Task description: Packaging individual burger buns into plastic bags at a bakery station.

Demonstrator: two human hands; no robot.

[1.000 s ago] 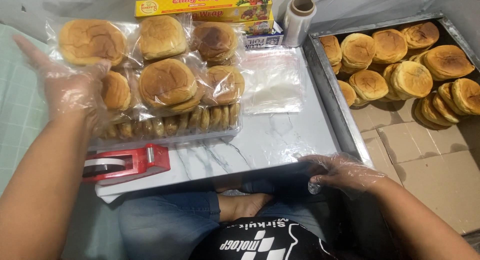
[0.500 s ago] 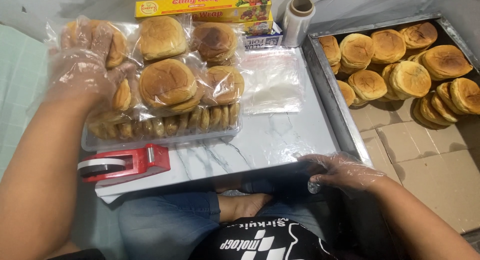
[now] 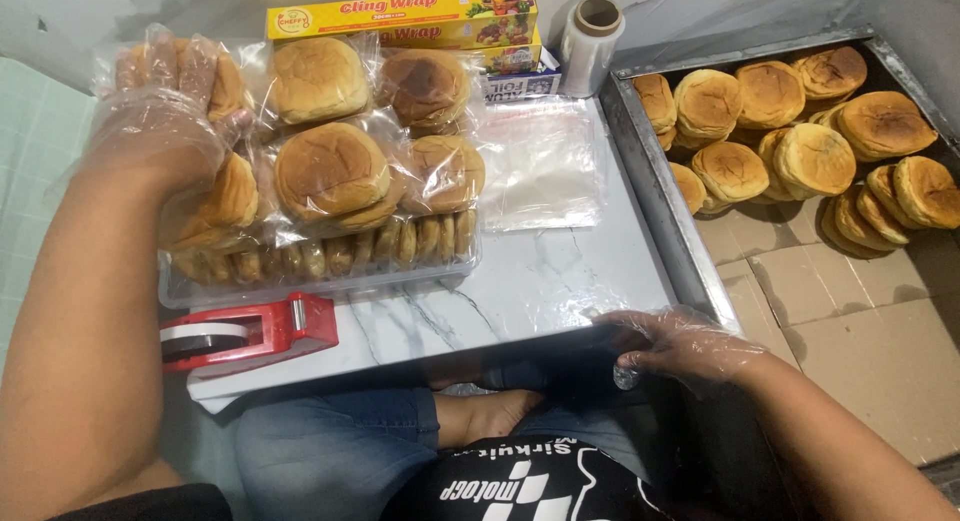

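Note:
My left hand [image 3: 170, 111], in a thin clear plastic glove, lies flat on top of a bagged bun [image 3: 225, 81] at the far left of a heap of bagged buns [image 3: 330, 171]. The heap rests on a clear tray [image 3: 320, 281] on a white marble-look board [image 3: 520, 281]. My right hand [image 3: 680, 346], gloved too, rests at the board's near right edge with fingers loosely curled on a bit of clear plastic; whether it grips it I cannot tell. A stack of empty clear bags [image 3: 540, 161] lies right of the heap.
A metal tray [image 3: 665, 216] on the right holds several loose unwrapped buns [image 3: 800, 141] on brown cardboard. A red tape dispenser [image 3: 250, 331] sits at the board's near left. A yellow wrap box [image 3: 400, 16] and a film roll [image 3: 590, 31] stand at the back.
My left hand has moved forward and right from beside the heap onto the far-left bagged bun. My right hand has stayed put.

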